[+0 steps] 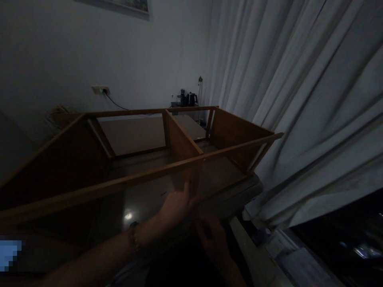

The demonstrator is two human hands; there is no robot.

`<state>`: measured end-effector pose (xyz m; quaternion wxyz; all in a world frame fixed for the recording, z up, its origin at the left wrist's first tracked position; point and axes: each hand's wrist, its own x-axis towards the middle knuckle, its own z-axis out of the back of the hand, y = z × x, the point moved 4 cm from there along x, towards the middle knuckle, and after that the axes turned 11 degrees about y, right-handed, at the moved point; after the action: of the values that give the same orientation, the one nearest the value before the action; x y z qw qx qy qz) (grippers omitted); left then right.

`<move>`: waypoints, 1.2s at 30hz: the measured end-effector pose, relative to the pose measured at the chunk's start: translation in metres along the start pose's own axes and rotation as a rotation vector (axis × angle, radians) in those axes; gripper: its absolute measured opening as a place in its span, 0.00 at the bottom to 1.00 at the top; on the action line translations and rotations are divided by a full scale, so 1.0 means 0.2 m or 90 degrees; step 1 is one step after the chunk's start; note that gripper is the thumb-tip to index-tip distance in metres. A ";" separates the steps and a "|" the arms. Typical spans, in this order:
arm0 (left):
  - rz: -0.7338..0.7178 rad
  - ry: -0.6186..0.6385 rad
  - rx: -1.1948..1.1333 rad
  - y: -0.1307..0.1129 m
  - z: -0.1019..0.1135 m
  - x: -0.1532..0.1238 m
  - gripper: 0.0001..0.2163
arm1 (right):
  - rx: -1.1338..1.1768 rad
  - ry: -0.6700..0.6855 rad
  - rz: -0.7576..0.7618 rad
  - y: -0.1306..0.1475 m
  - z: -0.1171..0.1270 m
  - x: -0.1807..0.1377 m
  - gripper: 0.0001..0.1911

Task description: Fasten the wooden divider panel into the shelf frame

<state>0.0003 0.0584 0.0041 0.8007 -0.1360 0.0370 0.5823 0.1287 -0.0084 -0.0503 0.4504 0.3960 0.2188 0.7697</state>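
A brown wooden shelf frame (143, 173) with open bays stretches across the middle of the view. Inside it a divider panel (184, 139) splits the bays. My left hand (176, 205), with a beaded bracelet (133, 237) at the wrist, is at the lower front of the divider. Its thumb points up against the wood, and its fingers close around the near lower edge. Just right of it and lower, my right hand (211, 231) has curled fingers close to that edge. Dim light and blur hide whatever lies between them.
A white curtain (293, 119) hangs along the right side. Behind the frame, a black kettle (191, 99) stands near the wall, and a cable (115, 103) runs from a wall socket (100, 90). Papers or boxes (302, 259) lie at the lower right.
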 end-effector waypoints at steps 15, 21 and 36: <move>-0.005 -0.034 -0.002 0.01 -0.01 0.00 0.26 | -0.257 0.055 -0.012 0.02 0.04 0.02 0.05; 0.002 -0.021 0.005 0.01 -0.01 0.01 0.27 | -0.242 0.029 -0.046 0.03 0.02 0.03 0.12; -0.006 -0.028 -0.009 0.00 -0.01 0.00 0.26 | -0.068 -0.022 -0.086 -0.08 0.03 -0.01 0.11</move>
<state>0.0001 0.0589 0.0016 0.8029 -0.1292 0.0147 0.5818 0.1428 -0.0025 -0.0583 0.5254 0.3691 0.1955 0.7413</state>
